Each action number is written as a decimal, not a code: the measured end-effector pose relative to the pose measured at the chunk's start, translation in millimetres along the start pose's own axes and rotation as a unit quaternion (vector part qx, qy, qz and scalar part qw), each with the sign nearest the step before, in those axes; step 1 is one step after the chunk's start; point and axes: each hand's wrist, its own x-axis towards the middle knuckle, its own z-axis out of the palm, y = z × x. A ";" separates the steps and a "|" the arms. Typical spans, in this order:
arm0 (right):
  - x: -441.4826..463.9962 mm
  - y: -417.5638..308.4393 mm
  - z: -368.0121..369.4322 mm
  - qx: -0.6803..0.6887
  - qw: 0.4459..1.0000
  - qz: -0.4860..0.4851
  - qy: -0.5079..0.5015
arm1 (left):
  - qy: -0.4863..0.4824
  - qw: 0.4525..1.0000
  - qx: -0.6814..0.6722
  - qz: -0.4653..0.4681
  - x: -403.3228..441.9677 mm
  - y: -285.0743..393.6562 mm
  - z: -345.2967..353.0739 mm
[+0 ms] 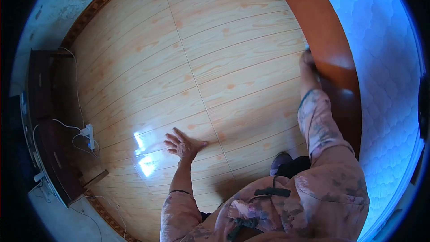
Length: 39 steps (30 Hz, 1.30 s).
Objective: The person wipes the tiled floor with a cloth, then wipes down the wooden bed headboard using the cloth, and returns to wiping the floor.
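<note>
My left hand (182, 146) is held out above the tiled floor (242, 85) with its fingers spread and nothing in it. My right hand (308, 59) is stretched far forward, beside the lower edge of the reddish-brown wooden bed side panel (329, 22). It looks closed, and a small pale-blue bit of something (307, 46) shows at its far end. Shadow and blur hide the fingers, so what they hold cannot be made out.
A quilted mattress (385, 62) tops the bed on the right. To the left stands a dark cabinet (58, 152), with a white power strip (89, 135) and loose cords beside it. My shoe (281, 161) is on the floor near the bed.
</note>
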 end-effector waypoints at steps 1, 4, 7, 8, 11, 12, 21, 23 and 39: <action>12.5 -29.5 -7.2 -0.004 1.000 -0.020 0.001 | -0.004 1.000 0.003 -0.003 0.1 -0.6 0.2; 31.2 -124.3 -30.2 -0.018 0.996 -0.092 -0.003 | -0.016 1.000 -0.005 -0.001 3.6 -2.2 0.1; 20.4 -208.9 -22.2 -0.002 0.981 -0.192 0.027 | -0.021 1.000 0.002 -0.007 4.9 -0.7 0.0; 14.0 -233.8 -7.0 0.031 0.969 -0.239 0.055 | -0.023 1.000 0.001 -0.005 5.1 -0.1 0.1; -71.4 -308.6 2.1 0.091 0.915 -0.389 0.065 | -0.025 1.000 -0.002 -0.001 5.5 -2.3 -1.2; -110.9 -320.8 4.9 0.118 0.877 -0.462 0.061 | -0.024 1.000 -0.005 0.000 5.9 -2.8 -0.4; -383.6 -330.1 46.1 0.299 0.682 -0.646 -0.165 | 0.014 1.000 -0.003 0.011 8.9 -9.1 10.8; -408.8 -327.6 43.8 0.414 0.632 -0.523 -0.394 | 0.009 1.000 -0.010 0.015 5.3 -8.4 5.7; -49.3 45.6 36.7 0.095 0.964 -0.229 0.098 | 0.014 0.997 -0.058 0.049 4.7 -22.6 0.9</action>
